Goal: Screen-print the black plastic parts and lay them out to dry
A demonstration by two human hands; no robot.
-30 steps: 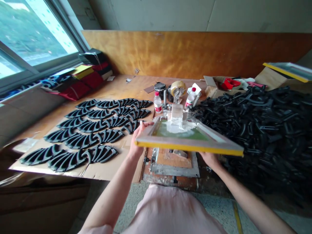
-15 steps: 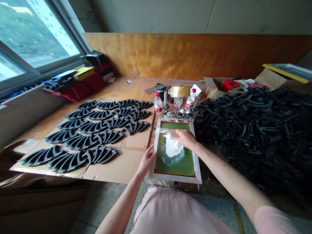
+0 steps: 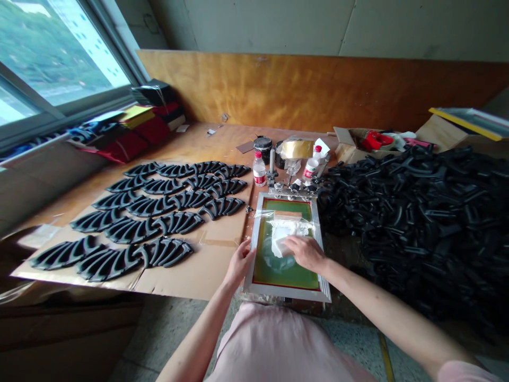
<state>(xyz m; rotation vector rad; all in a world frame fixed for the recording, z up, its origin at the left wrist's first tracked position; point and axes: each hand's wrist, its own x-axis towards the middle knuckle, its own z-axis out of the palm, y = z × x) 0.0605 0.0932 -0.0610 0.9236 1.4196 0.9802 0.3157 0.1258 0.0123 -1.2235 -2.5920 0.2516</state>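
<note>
A silk-screen frame (image 3: pixel 324 276) with a green mesh (image 3: pixel 286 275) lies in front of me, its rim of bare metal. My left hand (image 3: pixel 242 261) is closed around the frame's left edge. White ink (image 3: pixel 278 233) is spread over the middle of the mesh. Over this ink, my right hand (image 3: pixel 305 253) pinches a small flat scraper (image 3: pixel 280 247), partly hidden by the fingers. Just beyond it, a wooden-handled squeegee (image 3: pixel 287 215) rests across the mesh, apart from my hand, with clear film around it.
Black ribbed plastic parts (image 3: pixel 131 225) lie in rows on cardboard (image 3: pixel 218 260) at left. A heap of black parts (image 3: pixel 421 223) crowds the right. Behind the frame stand hinge clamps (image 3: pixel 294 189), a red-capped bottle (image 3: pixel 259 171), a tape roll (image 3: pixel 296 149) and a dark jar (image 3: pixel 262 144).
My right hand has come away from the wooden-handled squeegee and moved towards me over the white ink, with the small scraper in its fingers. My left hand stays on the frame.
</note>
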